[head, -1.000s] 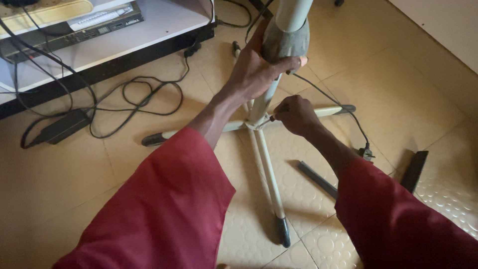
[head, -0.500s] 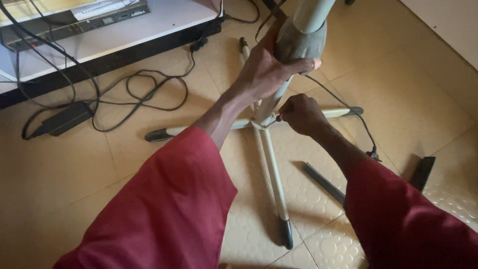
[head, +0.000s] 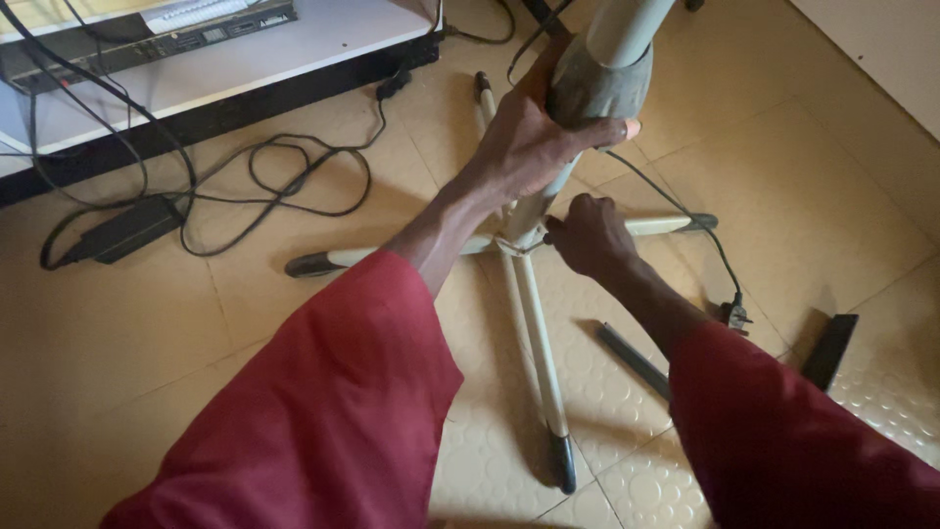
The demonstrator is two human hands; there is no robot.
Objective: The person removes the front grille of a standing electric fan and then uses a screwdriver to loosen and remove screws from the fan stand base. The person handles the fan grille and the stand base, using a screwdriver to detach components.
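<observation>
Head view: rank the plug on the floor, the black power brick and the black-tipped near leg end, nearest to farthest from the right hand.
From the right hand, fisted at the base of the stand:
1. Plug, on the tiles to its right, at the end of the thin cord.
2. Near leg end, straight below, toward the person.
3. Power brick, far left among the tangled cables.

Two bare forearms, wide loose dark red sleeves, left hand (head: 524, 147), right hand (head: 587, 235)

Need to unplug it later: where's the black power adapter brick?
The black power adapter lies on the floor at the head view's left, below the white shelf, among tangled cables.
</observation>
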